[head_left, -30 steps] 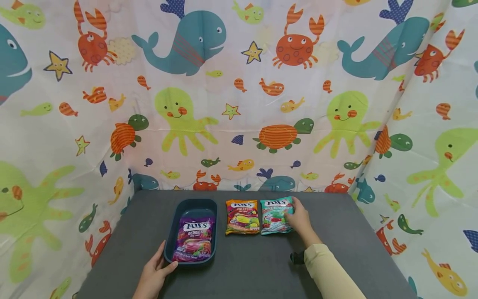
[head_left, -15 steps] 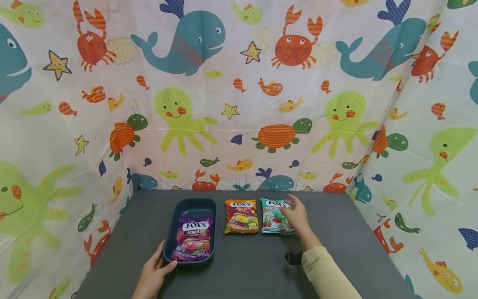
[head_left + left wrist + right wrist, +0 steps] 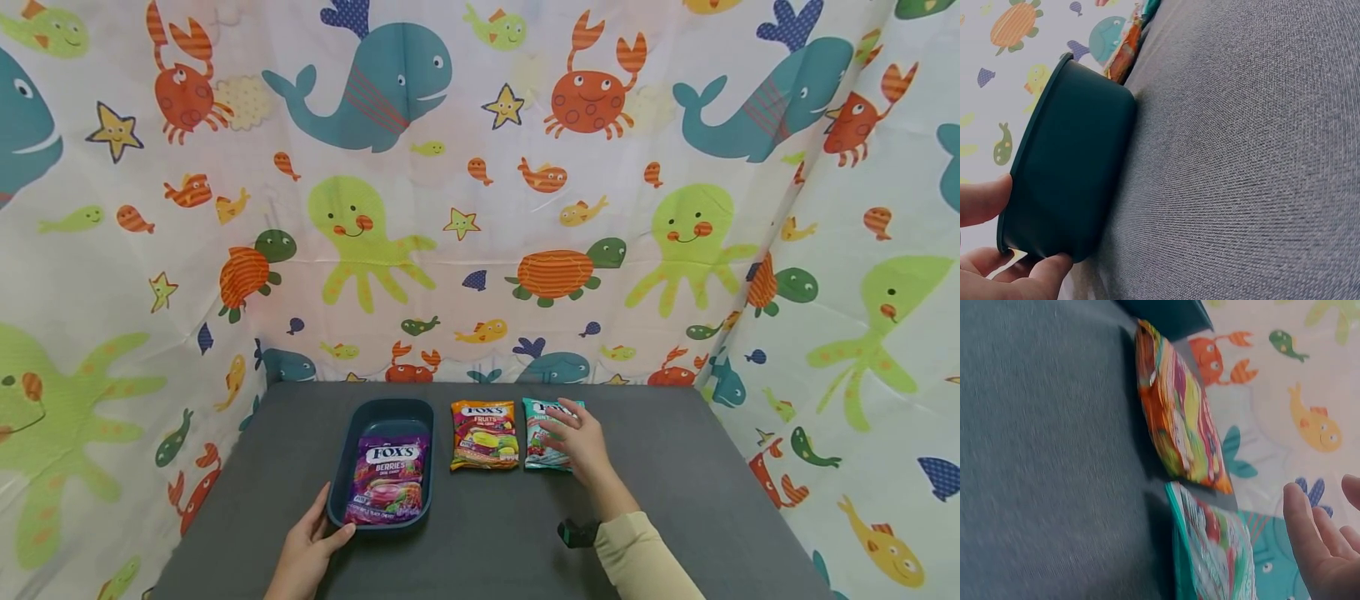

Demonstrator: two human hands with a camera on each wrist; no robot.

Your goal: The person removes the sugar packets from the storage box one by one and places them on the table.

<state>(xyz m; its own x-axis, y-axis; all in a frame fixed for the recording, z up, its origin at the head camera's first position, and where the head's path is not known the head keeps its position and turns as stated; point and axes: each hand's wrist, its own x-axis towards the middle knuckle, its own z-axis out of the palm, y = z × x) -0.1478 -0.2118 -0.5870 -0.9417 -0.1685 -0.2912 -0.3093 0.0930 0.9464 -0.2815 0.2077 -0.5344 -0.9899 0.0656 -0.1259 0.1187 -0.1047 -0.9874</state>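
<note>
A dark blue-green tub [image 3: 345,467] stands on the grey table, with a purple bag of berry candy [image 3: 390,479] lying in it. My left hand [image 3: 306,546] grips the tub's near left corner, thumb at the rim and fingers against the side wall [image 3: 1054,265]. To the tub's right lie an orange bag of fruit candy [image 3: 484,433] and a teal bag of mint candy [image 3: 536,425]. Over the teal bag is my right hand [image 3: 588,450], fingers loosely spread and holding nothing; it hides part of that bag. The right wrist view shows the fingers apart from the bag.
Behind and beside the table [image 3: 487,550] hangs a white curtain [image 3: 465,275] printed with sea animals. A small black device [image 3: 577,533] sits at my right wrist.
My right hand has let go of the teal bag's right edge and shifted left over it. The left hand and the tub look unmoved.
</note>
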